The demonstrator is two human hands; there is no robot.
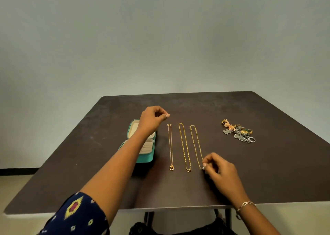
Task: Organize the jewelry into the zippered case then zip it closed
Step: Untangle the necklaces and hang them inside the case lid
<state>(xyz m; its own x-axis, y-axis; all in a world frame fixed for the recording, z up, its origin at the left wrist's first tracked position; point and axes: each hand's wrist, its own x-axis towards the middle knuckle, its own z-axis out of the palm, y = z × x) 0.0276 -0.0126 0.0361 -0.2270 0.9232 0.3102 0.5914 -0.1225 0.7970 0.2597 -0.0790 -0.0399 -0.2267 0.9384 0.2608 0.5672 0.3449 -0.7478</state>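
Dark table [267, 172]: teal case [145, 156] open at left, ready for loading. Left hand [151, 118] curled above the left chain [170, 145]'s far end, grip unclear. Right hand [221, 172] pinches the right chain [196, 145]'s near end. Chains lie parallel, probably to avoid tangles. Ring-earring pile [238, 132] far right.

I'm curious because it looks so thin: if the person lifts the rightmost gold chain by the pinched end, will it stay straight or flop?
Probably flops: the rightmost chain is fine links, so it should dangle limp from the right hand. Likely very light, being so thin. It may slide easily across the smooth table when dragged.
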